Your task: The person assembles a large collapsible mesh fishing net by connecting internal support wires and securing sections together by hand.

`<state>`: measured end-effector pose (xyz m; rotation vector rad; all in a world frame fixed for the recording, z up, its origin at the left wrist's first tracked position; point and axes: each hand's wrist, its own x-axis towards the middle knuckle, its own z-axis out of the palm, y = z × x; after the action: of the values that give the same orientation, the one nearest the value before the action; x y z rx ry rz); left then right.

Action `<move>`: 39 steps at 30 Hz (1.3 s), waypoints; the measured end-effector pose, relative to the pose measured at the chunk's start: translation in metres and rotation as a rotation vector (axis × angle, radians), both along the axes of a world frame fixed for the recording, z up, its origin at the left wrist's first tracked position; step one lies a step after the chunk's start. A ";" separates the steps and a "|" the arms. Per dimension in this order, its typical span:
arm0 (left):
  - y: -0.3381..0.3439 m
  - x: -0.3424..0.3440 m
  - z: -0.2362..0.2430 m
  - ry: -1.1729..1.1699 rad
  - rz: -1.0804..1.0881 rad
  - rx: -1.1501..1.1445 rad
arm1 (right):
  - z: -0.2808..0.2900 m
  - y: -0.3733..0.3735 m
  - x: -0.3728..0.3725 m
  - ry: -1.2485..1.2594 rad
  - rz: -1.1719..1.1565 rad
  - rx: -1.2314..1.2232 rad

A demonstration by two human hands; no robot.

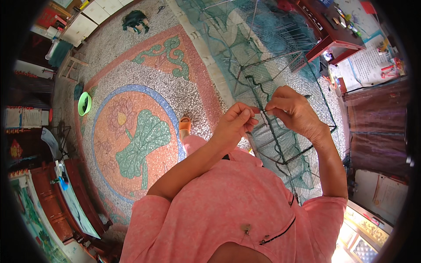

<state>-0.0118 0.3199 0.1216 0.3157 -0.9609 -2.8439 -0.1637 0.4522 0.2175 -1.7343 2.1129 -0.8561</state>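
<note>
A long green fishing net trap (280, 131) on wire frames stretches from the far side toward my body, with a dark cord along its edge. My left hand (237, 120) is closed in a pinch on this dark cord, thumb and forefinger together. Close by on the right, my right hand (296, 111) pinches the same cord, its fingertips a short gap from the left ones. A small pale spot shows on the cord between them. Behind the right hand a dark tip sticks out, too small to name.
More blue-green netting (280, 30) lies heaped at the far right beside a dark red desk (324, 39). A light green basin (84, 104) and a wooden stool (72, 63) stand at the left. A dark bundle (135, 21) lies on the patterned floor (144, 127).
</note>
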 end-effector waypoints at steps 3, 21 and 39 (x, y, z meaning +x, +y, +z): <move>-0.001 -0.002 -0.007 -0.045 -0.016 0.133 | 0.001 -0.002 0.008 -0.223 -0.087 0.036; 0.003 -0.014 -0.004 0.131 0.260 -0.859 | 0.031 -0.036 0.053 -0.246 0.066 -0.479; -0.010 -0.031 0.030 0.392 0.110 -1.087 | 0.116 0.052 0.047 -0.257 -0.312 -0.769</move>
<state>-0.0425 0.3103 0.1519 -0.2836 -2.0316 -1.7749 -0.1165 0.5046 0.3334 -1.4556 2.0339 -2.0683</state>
